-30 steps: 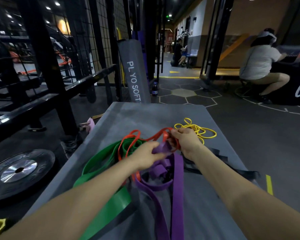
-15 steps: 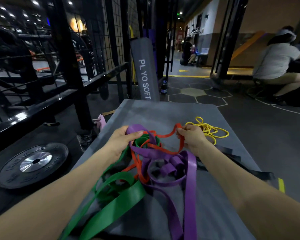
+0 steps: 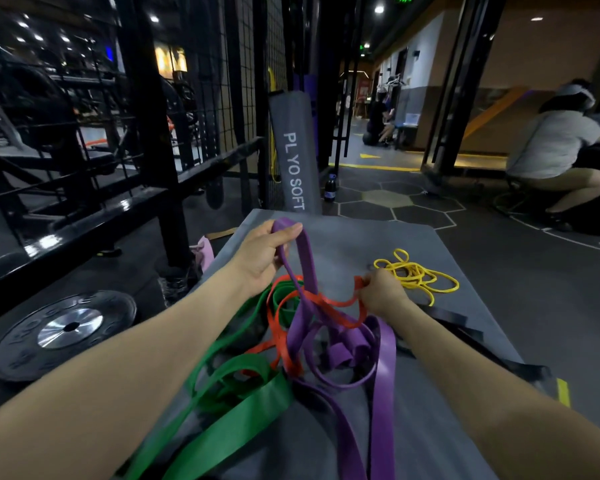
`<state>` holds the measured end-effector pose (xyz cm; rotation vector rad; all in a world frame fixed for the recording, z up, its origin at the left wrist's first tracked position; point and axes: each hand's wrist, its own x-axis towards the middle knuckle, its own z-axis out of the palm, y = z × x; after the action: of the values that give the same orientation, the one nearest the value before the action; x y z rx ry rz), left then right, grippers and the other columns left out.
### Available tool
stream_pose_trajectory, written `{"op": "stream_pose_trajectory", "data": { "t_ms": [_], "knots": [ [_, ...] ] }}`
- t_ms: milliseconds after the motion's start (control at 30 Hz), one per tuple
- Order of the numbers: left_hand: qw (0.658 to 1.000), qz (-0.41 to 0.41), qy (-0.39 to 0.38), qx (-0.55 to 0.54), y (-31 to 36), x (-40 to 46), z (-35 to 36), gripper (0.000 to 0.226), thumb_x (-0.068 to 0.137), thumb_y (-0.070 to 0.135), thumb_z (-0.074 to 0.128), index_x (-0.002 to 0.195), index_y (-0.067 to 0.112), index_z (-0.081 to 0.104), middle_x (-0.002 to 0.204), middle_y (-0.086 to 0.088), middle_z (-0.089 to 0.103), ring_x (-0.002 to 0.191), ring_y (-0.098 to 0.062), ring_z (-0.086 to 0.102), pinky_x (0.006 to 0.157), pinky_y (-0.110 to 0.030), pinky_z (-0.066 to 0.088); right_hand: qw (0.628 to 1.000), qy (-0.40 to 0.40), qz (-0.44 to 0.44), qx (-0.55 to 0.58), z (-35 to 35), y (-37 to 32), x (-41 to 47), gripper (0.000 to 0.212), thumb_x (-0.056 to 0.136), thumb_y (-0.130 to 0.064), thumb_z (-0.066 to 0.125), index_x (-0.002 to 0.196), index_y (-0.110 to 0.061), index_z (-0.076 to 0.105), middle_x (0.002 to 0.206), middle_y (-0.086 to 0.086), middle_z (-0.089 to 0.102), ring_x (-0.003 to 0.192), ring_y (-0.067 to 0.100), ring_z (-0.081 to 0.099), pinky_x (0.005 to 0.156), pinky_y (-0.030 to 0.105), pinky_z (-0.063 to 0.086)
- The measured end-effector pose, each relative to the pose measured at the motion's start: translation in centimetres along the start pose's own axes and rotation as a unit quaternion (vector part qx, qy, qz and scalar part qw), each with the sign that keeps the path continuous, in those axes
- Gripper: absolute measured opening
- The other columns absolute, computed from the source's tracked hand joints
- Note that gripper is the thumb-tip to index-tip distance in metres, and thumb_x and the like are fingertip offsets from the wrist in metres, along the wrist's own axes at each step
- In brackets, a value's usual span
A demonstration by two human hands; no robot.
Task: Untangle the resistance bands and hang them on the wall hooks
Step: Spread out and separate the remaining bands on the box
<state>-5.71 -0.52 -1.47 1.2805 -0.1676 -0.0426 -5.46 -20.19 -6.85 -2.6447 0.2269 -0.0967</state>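
Head view: untangling step, nothing hung yet. Left hand [image 3: 260, 252] grips a raised loop of the purple band [image 3: 307, 268]; right hand [image 3: 381, 292] pinches the orange band [image 3: 329, 301]. Both cross in the pile with the green band [image 3: 243, 407] on a grey mat [image 3: 354, 244]. Next, probably: feed purple clear of orange. Yellow band [image 3: 416, 275] lies apart. Gym floor, black rack [image 3: 153, 133], weight plate [image 3: 63, 332]; no hooks seen.

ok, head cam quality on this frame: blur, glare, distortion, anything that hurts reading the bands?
Head view: dim gym, but the purple band in the left hand and the orange band in the right hand read clearly; slight softness on the green band at the bottom edge; wide-angle bend at the borders; glare on the weight plate hub and ceiling spots.
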Motion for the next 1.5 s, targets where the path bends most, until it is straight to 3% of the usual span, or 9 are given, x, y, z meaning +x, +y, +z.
{"op": "stream_pose_trajectory", "data": {
  "t_ms": [167, 367, 533, 700, 900, 1033, 1233, 1367, 1500],
  "knots": [
    [0.999, 0.0, -0.019, -0.029, 1.1, 0.5, 1.5, 0.023, 0.088, 0.008, 0.058, 0.069, 0.02, 0.052, 0.043, 0.012, 0.043, 0.045, -0.003, 0.037, 0.057, -0.021, 0.029, 0.988, 0.034, -0.123, -0.09, -1.4, -2.4, -1.3, 0.046, 0.082, -0.02, 0.065, 0.124, -0.004, 0.054, 0.124, 0.018, 0.053, 0.116, 0.034, 0.05, 0.095, 0.032, 0.039],
    [0.993, 0.02, -0.072, -0.088, 4.0, 1.1, 3.2, 0.02, 0.09, 0.005, 0.053, 0.074, 0.016, 0.048, 0.045, 0.009, 0.042, 0.043, -0.003, 0.037, 0.058, -0.024, 0.029, 0.971, -0.069, -0.114, 0.2, 0.1, -4.7, -1.9, 0.04, 0.079, -0.009, 0.068, 0.115, 0.001, 0.054, 0.069, 0.0, 0.056, 0.064, 0.017, 0.055, 0.061, 0.023, 0.041],
    [0.987, 0.033, -0.063, -0.142, 7.3, 2.7, 3.3, 0.022, 0.093, 0.014, 0.051, 0.072, 0.018, 0.047, 0.044, 0.01, 0.045, 0.041, -0.002, 0.039, 0.06, -0.025, 0.03, 0.93, -0.129, -0.176, 0.295, -1.3, -5.2, -2.1, 0.03, 0.075, 0.002, 0.069, 0.1, -0.012, 0.06, 0.083, 0.006, 0.061, 0.072, 0.015, 0.055, 0.067, 0.021, 0.048],
    [0.98, 0.047, -0.049, -0.186, 10.0, 3.4, 4.7, 0.021, 0.093, 0.02, 0.05, 0.074, 0.014, 0.051, 0.052, 0.004, 0.048, 0.049, -0.007, 0.047, 0.063, -0.026, 0.038, 0.964, 0.037, -0.197, 0.176, -2.9, -6.7, -1.6, 0.024, 0.079, -0.028, 0.071, 0.095, -0.011, 0.068, 0.082, 0.003, 0.064, 0.075, 0.015, 0.057, 0.063, 0.023, 0.036],
    [0.997, 0.068, -0.019, -0.021, 11.3, 2.8, 4.2, 0.017, 0.095, 0.02, 0.049, 0.083, 0.013, 0.059, 0.08, -0.001, 0.056, 0.077, -0.014, 0.052, 0.07, -0.025, 0.043, 0.966, 0.061, -0.199, 0.151, -5.7, -7.4, -0.7, 0.022, 0.09, -0.024, 0.059, 0.077, -0.006, 0.064, 0.06, 0.003, 0.05, 0.054, 0.013, 0.042, 0.046, 0.023, 0.028],
    [0.993, 0.032, 0.005, 0.111, 9.2, 2.1, 3.5, 0.045, 0.093, 0.051, 0.038, 0.092, 0.013, 0.062, 0.085, -0.001, 0.061, 0.085, -0.014, 0.057, 0.075, -0.027, 0.045, 0.966, 0.075, -0.173, 0.178, -7.1, -7.7, 0.4, 0.041, 0.091, -0.022, 0.057, 0.053, -0.011, 0.046, 0.051, 0.002, 0.039, 0.049, 0.014, 0.032, 0.044, 0.021, 0.026],
    [0.988, 0.04, 0.001, 0.147, 5.9, 3.7, 2.6, 0.081, 0.084, 0.071, 0.012, 0.121, 0.016, 0.058, 0.117, -0.002, 0.062, 0.109, -0.017, 0.055, 0.102, -0.038, 0.038, 0.908, 0.018, -0.123, 0.401, -7.9, -9.3, 2.0, 0.032, 0.089, -0.019, 0.059, 0.071, 0.008, 0.059, 0.066, 0.013, 0.052, 0.063, 0.021, 0.048, 0.062, 0.036, 0.039],
    [0.947, 0.115, -0.041, 0.297, 4.7, 4.3, 2.6, 0.033, 0.1, 0.033, 0.036, 0.125, 0.017, 0.05, 0.119, -0.001, 0.058, 0.11, -0.018, 0.054, 0.094, -0.027, 0.042, 0.833, -0.014, -0.1, 0.545, -9.4, -10.9, 2.4, 0.025, 0.091, -0.011, 0.055, 0.068, -0.005, 0.06, 0.053, 0.005, 0.061, 0.048, 0.015, 0.056, 0.056, 0.028, 0.047],
    [0.854, 0.22, -0.016, 0.471, 4.6, 3.9, 2.4, 0.028, 0.099, 0.022, 0.039, 0.121, 0.016, 0.056, 0.107, -0.002, 0.065, 0.097, -0.018, 0.06, 0.078, -0.025, 0.043, 0.78, -0.037, -0.032, 0.624, -8.5, -10.3, 2.5, 0.018, 0.09, -0.017, 0.057, 0.075, -0.008, 0.06, 0.052, 0.002, 0.063, 0.05, 0.016, 0.058, 0.057, 0.028, 0.048]
  ]
}}
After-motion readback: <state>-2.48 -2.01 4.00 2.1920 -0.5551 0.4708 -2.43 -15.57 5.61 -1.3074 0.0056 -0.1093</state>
